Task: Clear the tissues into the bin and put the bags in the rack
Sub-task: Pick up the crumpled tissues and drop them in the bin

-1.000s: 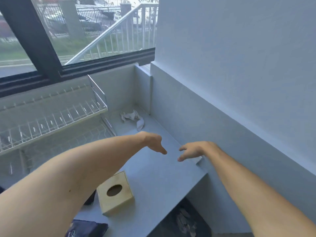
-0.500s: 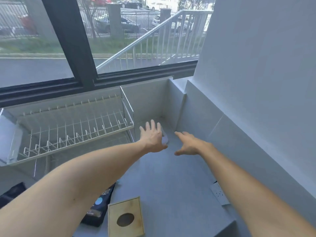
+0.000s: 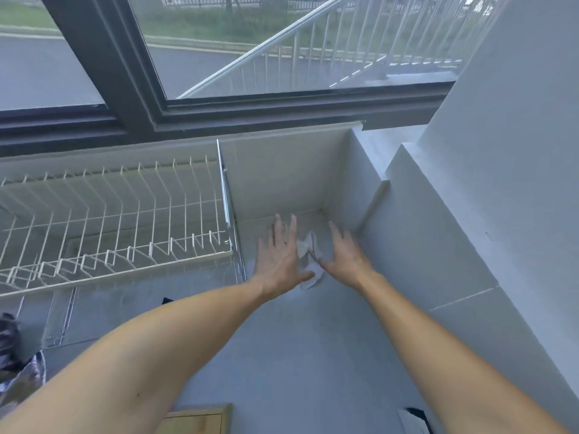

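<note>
Crumpled white tissues (image 3: pixel 308 250) lie on the grey counter in the far corner, below the window. My left hand (image 3: pixel 279 260) is spread flat just left of them, fingers apart, its thumb touching the lower tissue. My right hand (image 3: pixel 346 256) is spread just right of them, fingers apart, the thumb by the tissue. Neither hand has closed on anything. The white wire rack (image 3: pixel 116 227) stands to the left, its upper shelf holding nothing. A dark patterned bag (image 3: pixel 14 361) shows at the left edge; another dark bag (image 3: pixel 167 300) peeks out behind my left forearm.
A wooden tissue box (image 3: pixel 197 421) sits at the bottom edge. A white socket plate (image 3: pixel 412 422) lies at the bottom right. Walls close the counter (image 3: pixel 297 355) at the back and on the right; the rack's metal post (image 3: pixel 230 220) stands close to my left hand.
Both hands have reached farther into the corner and now flank the tissues. The view has tilted down and forward, so the tissue box slid to the bottom edge.
</note>
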